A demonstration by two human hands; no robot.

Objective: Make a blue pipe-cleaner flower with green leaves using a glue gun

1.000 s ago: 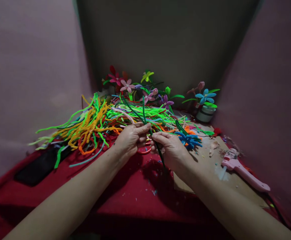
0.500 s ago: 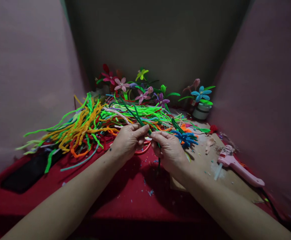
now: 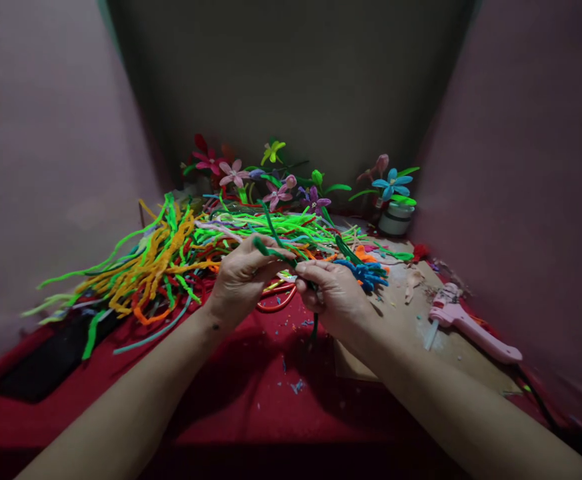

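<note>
Between my two hands is a dark green pipe cleaner [image 3: 271, 225], held above the front of the table. My left hand [image 3: 245, 275] pinches it, and one bent end lies over the fingers while another strand points up and away. My right hand [image 3: 331, 288] grips it close to the left fingertips, and a dark green end hangs below the palm. The exact joint between the strands is hidden by my fingers. Just behind lies a heap of loose pipe cleaners [image 3: 281, 228], mostly bright green. A blue pipe-cleaner bundle [image 3: 368, 275] sits beyond my right hand.
A pink glue gun [image 3: 471, 327] rests on a cardboard sheet [image 3: 405, 340] at the right. Yellow-orange pipe cleaners [image 3: 145, 267] spread left, near a black phone-like slab [image 3: 45, 363]. Pipe-cleaner flowers [image 3: 275, 195] and a small jar [image 3: 395, 219] stand behind. Scraps dot the red cloth [image 3: 265, 413].
One dark green strand has been bent toward the left, over my left fingers; both strands pointed up and away before. My left hand has turned slightly, and the view has shifted a little.
</note>
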